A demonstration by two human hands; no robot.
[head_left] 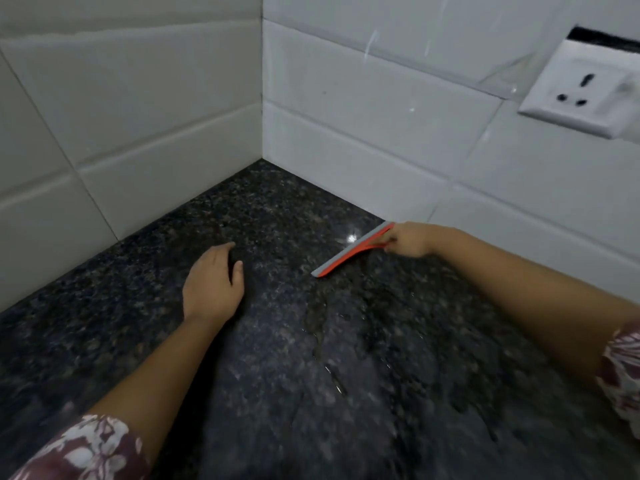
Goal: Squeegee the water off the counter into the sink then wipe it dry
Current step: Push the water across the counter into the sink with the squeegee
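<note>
An orange squeegee [353, 249] with a grey rubber blade lies with its edge on the dark speckled granite counter [145, 306], close to the right tiled wall. My right hand [410, 240] grips its handle from the right. A thin trail of water [320, 317] runs down the counter from the blade's near end toward me. My left hand [213, 282] rests palm down on the counter, to the left of the squeegee, fingers slightly apart and holding nothing. No sink is in view.
White tiled walls meet in a corner [262, 133] behind the counter. A white wall socket [581, 90] sits on the right wall, above the squeegee. Floral sleeves show at both lower edges.
</note>
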